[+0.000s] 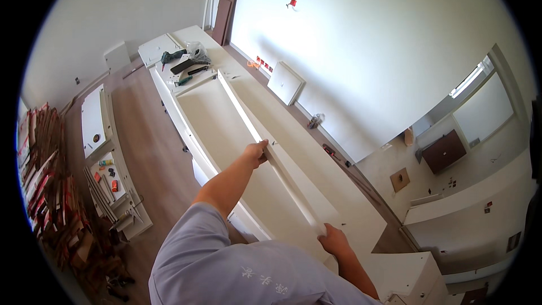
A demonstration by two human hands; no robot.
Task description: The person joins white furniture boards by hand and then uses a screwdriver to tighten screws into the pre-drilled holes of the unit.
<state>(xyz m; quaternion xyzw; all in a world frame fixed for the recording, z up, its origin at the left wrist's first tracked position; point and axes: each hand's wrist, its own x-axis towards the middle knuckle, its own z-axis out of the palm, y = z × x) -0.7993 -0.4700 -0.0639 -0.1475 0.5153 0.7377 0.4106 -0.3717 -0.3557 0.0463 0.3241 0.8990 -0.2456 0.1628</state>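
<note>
A long narrow white board [293, 187] stands on edge along a large white cabinet panel [322, 176] lying flat. My left hand [257, 153] is closed around its upper edge near the middle. Closer to me, my right hand [334, 240] grips the same board towards its near end; some of its fingers are hidden behind the board. A second white side board [195, 146] runs parallel on the left, with a white recessed surface [212, 107] between the two. At the far end a short white crosspiece [197, 85] spans the gap.
On the panel's far end lie a cordless drill [173, 56], a clear plastic bag [197, 52] and hand tools. White boards with small items [114, 185] lie on the floor at left, beside stacked cardboard strips [42, 175]. A white box-shaped cabinet [403, 274] stands at near right.
</note>
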